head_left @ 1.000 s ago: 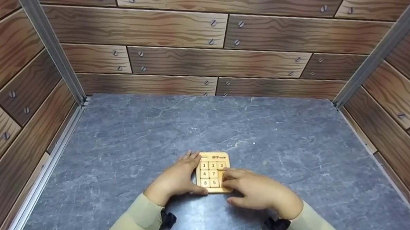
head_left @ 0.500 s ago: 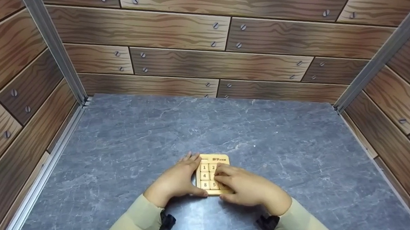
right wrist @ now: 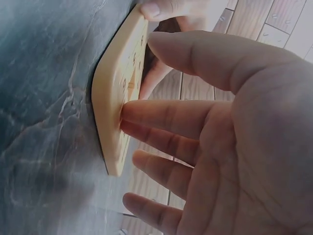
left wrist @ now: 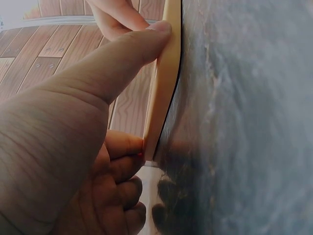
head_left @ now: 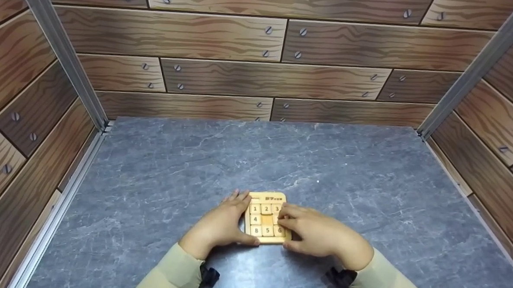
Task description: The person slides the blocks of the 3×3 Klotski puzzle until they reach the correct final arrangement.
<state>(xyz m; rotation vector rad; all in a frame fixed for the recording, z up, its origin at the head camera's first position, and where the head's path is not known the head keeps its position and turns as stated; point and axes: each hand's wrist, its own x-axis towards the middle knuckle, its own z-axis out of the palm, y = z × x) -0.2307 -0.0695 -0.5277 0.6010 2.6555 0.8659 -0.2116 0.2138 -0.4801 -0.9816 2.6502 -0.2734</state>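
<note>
Head view: the left hand (head_left: pixel 221 221) grips a flat yellow number board (head_left: pixel 267 240) near on the grey table (head_left: pixel 188 164); the right hand (head_left: pixel 316 229), fingers straight, touches a square yellow tile (head_left: pixel 275 219). Far row (head_left: pixel 266 209) looks sorted; near row (head_left: pixel 267 230), 8, 5, 6, looks mixed.

We look down on a blue-grey desk (head_left: pixel 196 164) marbled with pale veins, a soft glare (head_left: pixel 253 269) lying on it at six o'clock. At twelve stands a back wall (head_left: pixel 218 72) patterned as brown planks with screw heads (head_left: pixel 269 30); we see a matching left wall (head_left: pixel 18 141) at nine and right wall (head_left: pixel 502 126) at three. Grey metal posts (head_left: pixel 68 61) rise at ten and two, and a metal rail (head_left: pixel 56 217) edges the desk at eight.
</note>
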